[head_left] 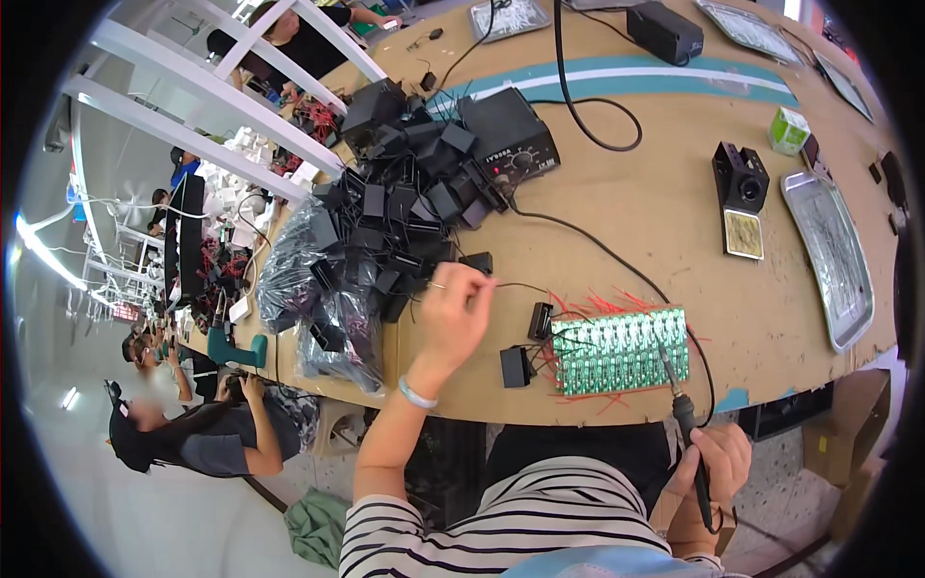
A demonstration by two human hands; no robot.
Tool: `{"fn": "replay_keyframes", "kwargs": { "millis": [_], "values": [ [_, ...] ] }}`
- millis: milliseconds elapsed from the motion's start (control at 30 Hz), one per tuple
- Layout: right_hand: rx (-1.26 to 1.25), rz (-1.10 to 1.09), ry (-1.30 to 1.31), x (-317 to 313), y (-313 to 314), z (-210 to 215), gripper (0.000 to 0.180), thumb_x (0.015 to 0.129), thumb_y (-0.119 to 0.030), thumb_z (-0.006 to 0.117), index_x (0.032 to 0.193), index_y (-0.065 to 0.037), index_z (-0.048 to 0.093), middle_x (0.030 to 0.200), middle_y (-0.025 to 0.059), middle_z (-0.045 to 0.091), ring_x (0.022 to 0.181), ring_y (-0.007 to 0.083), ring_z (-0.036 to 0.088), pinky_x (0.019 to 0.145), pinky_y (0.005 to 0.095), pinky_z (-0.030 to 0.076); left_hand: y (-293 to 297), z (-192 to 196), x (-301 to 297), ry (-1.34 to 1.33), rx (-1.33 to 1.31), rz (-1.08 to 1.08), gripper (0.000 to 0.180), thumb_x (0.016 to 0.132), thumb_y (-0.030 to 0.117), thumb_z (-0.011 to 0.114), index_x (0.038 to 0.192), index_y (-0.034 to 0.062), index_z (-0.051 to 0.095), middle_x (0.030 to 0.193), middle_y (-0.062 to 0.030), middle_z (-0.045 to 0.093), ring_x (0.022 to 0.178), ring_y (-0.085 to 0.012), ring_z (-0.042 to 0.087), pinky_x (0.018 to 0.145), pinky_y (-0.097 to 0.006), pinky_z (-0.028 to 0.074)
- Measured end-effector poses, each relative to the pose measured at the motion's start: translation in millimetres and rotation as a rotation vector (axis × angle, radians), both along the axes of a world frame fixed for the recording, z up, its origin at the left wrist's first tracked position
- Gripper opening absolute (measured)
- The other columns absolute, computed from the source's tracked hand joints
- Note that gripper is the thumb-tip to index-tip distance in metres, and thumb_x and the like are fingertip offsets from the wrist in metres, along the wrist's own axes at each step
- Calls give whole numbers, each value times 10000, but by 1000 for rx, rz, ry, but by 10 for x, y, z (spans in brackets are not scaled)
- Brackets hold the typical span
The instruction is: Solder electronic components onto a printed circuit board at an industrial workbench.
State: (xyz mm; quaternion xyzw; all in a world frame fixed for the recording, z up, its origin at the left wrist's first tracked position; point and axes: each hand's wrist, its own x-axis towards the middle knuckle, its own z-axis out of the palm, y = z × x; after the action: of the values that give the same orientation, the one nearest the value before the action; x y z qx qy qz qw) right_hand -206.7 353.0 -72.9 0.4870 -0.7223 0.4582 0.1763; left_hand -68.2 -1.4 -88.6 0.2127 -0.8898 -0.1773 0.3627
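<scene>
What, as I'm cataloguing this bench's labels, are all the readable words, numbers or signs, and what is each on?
Soldering station: pale lettering on the front panel, near the knob; wording not copied here.
Green-and-white box: any print is too small to read.
Green circuit-board panel: any markings are too small to read.

Left forearm [390,433] extended forward, left hand [455,308] half-curled, fingertips pointing right; right hand [721,460] lower, well apart, closed in grip, thumb bent.
</scene>
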Motion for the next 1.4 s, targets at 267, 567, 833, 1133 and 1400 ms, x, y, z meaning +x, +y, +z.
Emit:
{"fn": "replay_keyframes", "kwargs": {
  "millis": [267,567,833,1133,1400],
  "values": [
    [-13,8,-3,25,-28,18,159,800,-51,665,957,-39,687,747,76,657,591,246,602,546,340,486,-36,-90,24,6,95,163,285,877,91,784,1119,-8,669,1032,-136,694,869,-248,670,769,-342,535],
    [5,20,-28,1,-60,96,116,816,-56,667,927,-29,686,717,89,664,554,236,608,528,336,475,-36,-131,-118,-31,358,-28,327,962,8,644,1274,3,545,1007,-149,716,918,-228,709,833,-326,535],
    [15,66,-45,-78,-61,61,197,738,-16,692,933,-44,696,751,65,680,572,213,628,524,314,489,45,324,-14,316,546,6,158,1057,87,561,1125,-25,649,1017,-18,654,797,-60,549,732,-208,468],
    [-10,96,-122,-124,-267,-91,168,719,-23,709,886,-40,721,746,59,677,569,210,615,527,311,491,603,451,-509,-308,296,-529,103,866,-11,713,956,36,731,846,-79,611,675,-222,596,600,-326,467],
    [-3,127,-126,-184,-323,-151,105,766,-9,660,870,6,672,694,91,666,523,229,610,497,321,474,604,375,-696,-475,188,-569,45,895,46,685,922,49,649,872,-97,621,761,-314,632,673,-413,507]
  ]
}}
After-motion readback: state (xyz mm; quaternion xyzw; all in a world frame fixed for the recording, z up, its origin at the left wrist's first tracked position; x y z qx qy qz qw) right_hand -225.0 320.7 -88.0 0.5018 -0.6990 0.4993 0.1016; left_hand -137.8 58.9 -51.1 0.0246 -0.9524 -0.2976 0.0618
